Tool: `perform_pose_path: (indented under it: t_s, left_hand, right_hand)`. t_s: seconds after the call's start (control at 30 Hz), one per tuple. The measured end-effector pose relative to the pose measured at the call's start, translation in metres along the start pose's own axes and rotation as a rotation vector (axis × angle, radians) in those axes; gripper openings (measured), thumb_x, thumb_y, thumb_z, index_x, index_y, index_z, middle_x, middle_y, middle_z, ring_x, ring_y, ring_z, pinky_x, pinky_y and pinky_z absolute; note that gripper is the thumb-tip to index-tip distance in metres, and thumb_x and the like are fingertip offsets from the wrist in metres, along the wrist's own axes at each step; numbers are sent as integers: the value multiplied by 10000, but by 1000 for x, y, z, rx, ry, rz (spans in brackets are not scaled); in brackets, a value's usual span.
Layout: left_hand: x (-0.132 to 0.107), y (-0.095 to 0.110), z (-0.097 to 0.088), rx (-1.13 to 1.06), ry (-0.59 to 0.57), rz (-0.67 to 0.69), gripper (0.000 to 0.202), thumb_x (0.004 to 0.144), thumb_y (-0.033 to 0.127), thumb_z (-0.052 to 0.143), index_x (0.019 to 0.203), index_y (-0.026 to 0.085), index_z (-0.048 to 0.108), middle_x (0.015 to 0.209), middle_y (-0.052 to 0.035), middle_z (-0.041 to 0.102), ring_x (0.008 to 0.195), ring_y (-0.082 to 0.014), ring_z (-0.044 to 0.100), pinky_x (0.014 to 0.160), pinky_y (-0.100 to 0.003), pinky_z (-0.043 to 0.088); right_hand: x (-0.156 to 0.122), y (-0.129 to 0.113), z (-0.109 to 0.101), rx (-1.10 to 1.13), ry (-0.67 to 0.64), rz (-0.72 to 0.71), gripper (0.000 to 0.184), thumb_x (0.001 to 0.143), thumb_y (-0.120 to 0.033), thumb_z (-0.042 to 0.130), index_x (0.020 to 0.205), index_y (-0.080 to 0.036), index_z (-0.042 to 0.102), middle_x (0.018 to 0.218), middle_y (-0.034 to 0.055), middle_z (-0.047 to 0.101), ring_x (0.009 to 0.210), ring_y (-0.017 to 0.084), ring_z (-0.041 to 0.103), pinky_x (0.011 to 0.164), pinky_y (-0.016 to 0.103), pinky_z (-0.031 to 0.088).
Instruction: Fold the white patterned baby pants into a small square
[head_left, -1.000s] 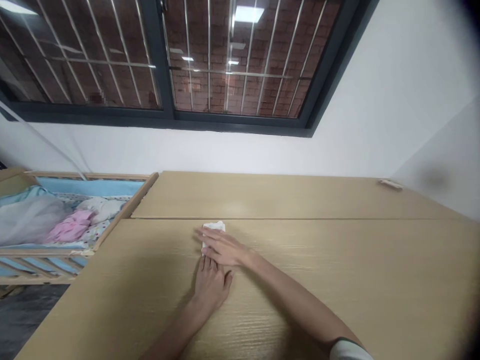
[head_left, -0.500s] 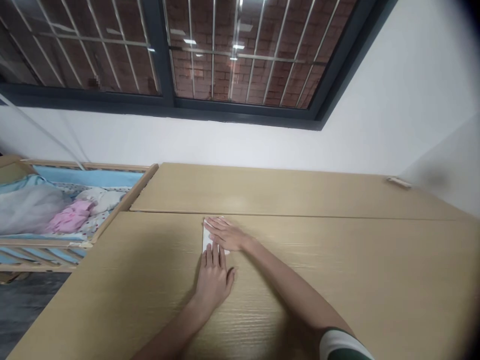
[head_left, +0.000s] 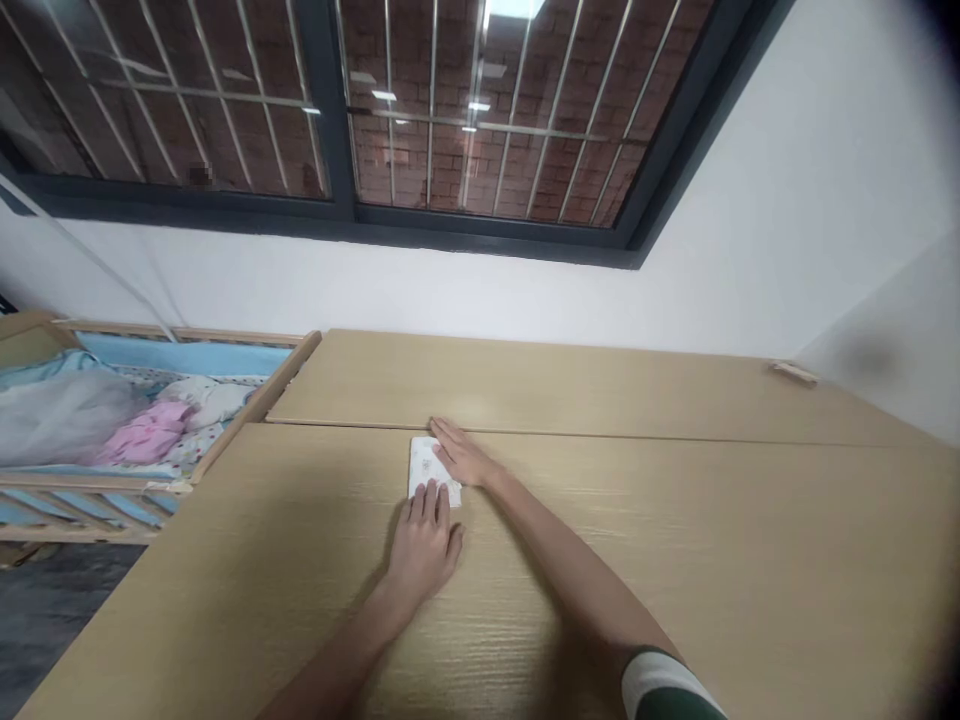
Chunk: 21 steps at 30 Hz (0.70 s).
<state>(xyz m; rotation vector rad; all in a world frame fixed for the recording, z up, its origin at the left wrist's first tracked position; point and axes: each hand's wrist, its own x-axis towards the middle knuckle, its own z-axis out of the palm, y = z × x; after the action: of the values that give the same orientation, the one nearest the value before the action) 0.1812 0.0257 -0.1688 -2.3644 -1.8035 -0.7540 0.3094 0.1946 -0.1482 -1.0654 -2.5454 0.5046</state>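
A small white rectangle, paper or folded cloth with a faint printed figure [head_left: 426,462], lies flat on the pale wooden surface [head_left: 300,560], just in front of its long seam. My left hand [head_left: 425,535] rests palm down, its fingertips on the near edge of the white piece and its fingers stretched out. Across the far right corner of the piece lies my right hand [head_left: 461,457], fingers extended, some of them reaching past it toward the seam. Neither hand grips anything.
A wooden crib [head_left: 292,365] with blue lining stands at the left, holding a pink cloth [head_left: 154,430] and white bedding. Behind the surface rises a white wall [head_left: 480,290] under a dark-framed barred window. A small pale object [head_left: 793,373] lies at the far right.
My right hand has slid off most of the white piece, to the right and away, uncovering its printed figure. My left hand has drawn back very slightly. The view has shifted a little.
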Motion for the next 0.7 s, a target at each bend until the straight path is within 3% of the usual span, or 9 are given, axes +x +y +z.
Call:
perform_pose_path:
  t_s: [0.1,0.2,0.3,0.37,0.47,0.7]
  left_hand:
    - [9,-14,-9,-103,2,0,442,983,340,467,1383,169,547,1379,-166,609,1254,-333,559,1024,-498,467]
    - [19,-31,-16,-189,41,-115,317,1006,344,447,1239,202,608,1207,-122,682,1104,-283,614,959,-436,490]
    - [23,-44,-17,-54,52,-310,307,1011,404,441,1097,175,627,1075,-152,677,1035,-315,614,889,-440,481]
    - [24,-48,-15,37,4,-370,326,1016,438,438,1012,169,623,999,-152,674,990,-322,623,862,-431,464]
    - [23,-50,-12,31,-69,-342,317,1025,431,435,921,183,602,936,-124,681,950,-301,641,848,-397,443]
    - [24,-50,-12,-110,-86,-302,210,1015,338,466,866,211,542,883,-71,680,892,-251,664,791,-336,423]
  right_hand:
    - [-1,-1,-1,-37,58,71,646,1075,-494,260,1587,-101,300,1640,191,303,1534,277,260,1234,497,257]
    - [-7,-8,-2,-95,145,90,606,1064,-480,330,1563,-135,332,1602,193,358,1477,306,326,1188,521,286]
    - [-14,-16,-2,-126,206,104,502,1048,-445,417,1467,-171,455,1433,182,511,1327,311,453,1112,507,342]
    - [-18,-21,-1,-115,220,126,391,1038,-410,462,1341,-180,554,1287,159,579,1234,299,504,1063,483,371]
    - [-23,-26,1,-67,247,146,264,1028,-359,498,1202,-191,605,1199,127,604,1191,279,527,1034,452,377]
    - [-41,-42,7,-19,329,206,212,1028,-313,486,1170,-193,588,1182,115,631,1143,272,544,1017,444,361]
